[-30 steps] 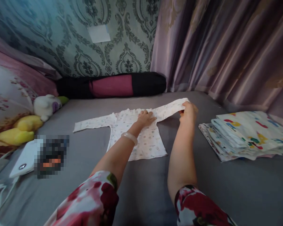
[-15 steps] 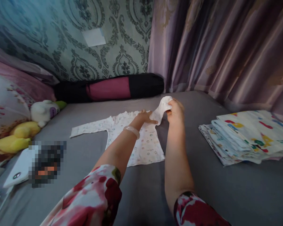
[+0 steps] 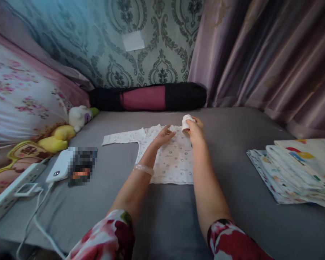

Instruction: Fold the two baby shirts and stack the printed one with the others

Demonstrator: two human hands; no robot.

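Observation:
A small white printed baby shirt (image 3: 168, 159) lies flat on the grey bed sheet (image 3: 162, 216), its left sleeve stretched out to the left. My left hand (image 3: 164, 134) rests flat on the shirt's upper chest, fingers spread. My right hand (image 3: 194, 128) pinches the end of the shirt's right sleeve (image 3: 186, 121), which is folded in over the shirt's right shoulder. A pale bangle (image 3: 143, 168) sits on my left wrist.
A stack of folded colourful printed cloths (image 3: 298, 169) lies at the right. A black and pink bolster (image 3: 151, 96) lies against the far wall. Plush toys (image 3: 67, 133), a white device (image 3: 60, 169), a power strip (image 3: 8, 191) and cables sit left. Curtains (image 3: 260, 57) hang right.
My right hand has carried the right sleeve from stretched out at the right inward over the shirt. My left hand stayed pressed on the chest. The view shifted left.

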